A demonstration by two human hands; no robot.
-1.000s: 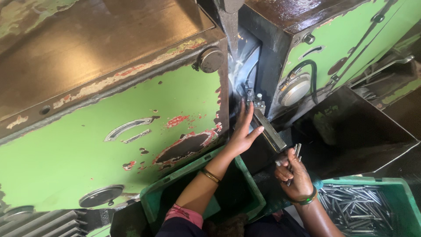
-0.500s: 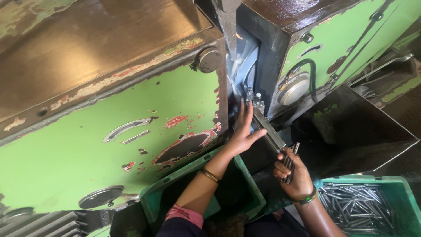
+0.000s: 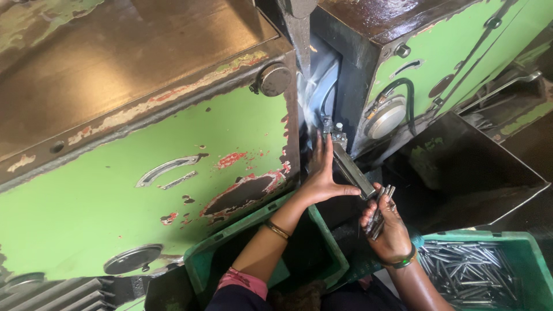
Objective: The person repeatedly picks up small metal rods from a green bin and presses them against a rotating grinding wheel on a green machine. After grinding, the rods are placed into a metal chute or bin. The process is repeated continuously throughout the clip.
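Big green machine housing (image 3: 115,219), paint chipped, red primer showing. Brown top plate (image 3: 115,63) worn, glossy. Round knob (image 3: 275,79) near upper seam. Black hose (image 3: 403,95) looped over round metal disc (image 3: 385,117). Dark sheet-metal chute (image 3: 461,167) at right. Empty-looking green crate (image 3: 322,253) below gap.

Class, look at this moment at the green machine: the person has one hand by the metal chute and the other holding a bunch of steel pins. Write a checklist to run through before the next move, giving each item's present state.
1. Left hand placed against the chute: ok, fingers lie alongside it, thumb under it.
2. Right hand gripping pins: ok, a small bunch is held upright at the chute's lower end.
3. Fingers out of the machine opening: not ok, left fingertips reach up into the slot.
4. Supply in the right bin: ok, many pins lie inside.
5. Left bin contents: cannot tell, the arm and shadow hide it.
6. Machine stopped: cannot tell.
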